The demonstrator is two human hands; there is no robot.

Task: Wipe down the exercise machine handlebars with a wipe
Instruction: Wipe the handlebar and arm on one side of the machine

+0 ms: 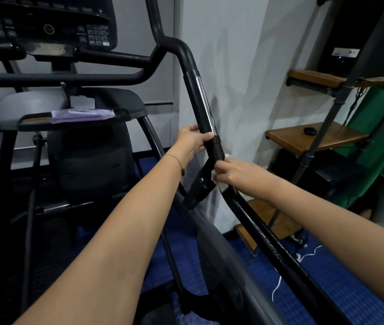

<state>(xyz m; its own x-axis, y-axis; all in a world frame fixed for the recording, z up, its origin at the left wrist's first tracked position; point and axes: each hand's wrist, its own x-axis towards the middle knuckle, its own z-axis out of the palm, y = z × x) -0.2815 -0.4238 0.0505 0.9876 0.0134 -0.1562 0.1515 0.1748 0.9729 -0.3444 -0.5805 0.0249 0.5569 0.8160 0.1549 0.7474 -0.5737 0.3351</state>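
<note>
My right hand is closed tight on the wipe. The wipe is white and soft, all scrunched up, and only small bits poke out under my fingers. I press it on the bar, low down where the bar bends by the wall. My left hand is closed around the same bar just above, holding it steady.

Things could go wrong here. The wipe is bunched so small that I think it may only rub one side of the bar and miss the back. It could slip out and drop to the blue floor. Just below my hands is a joint where two black parts meet, and I think the wipe or a finger could get pinched there if the bar swings. The wall is very near, so my knuckles could bump it.

The bar is a round tube. Up high it is smooth and dull black, with a shiny silver strip along it. Lower down, the rail looks black, shiny and bumpy, so I think the wipe may snag there.
</note>
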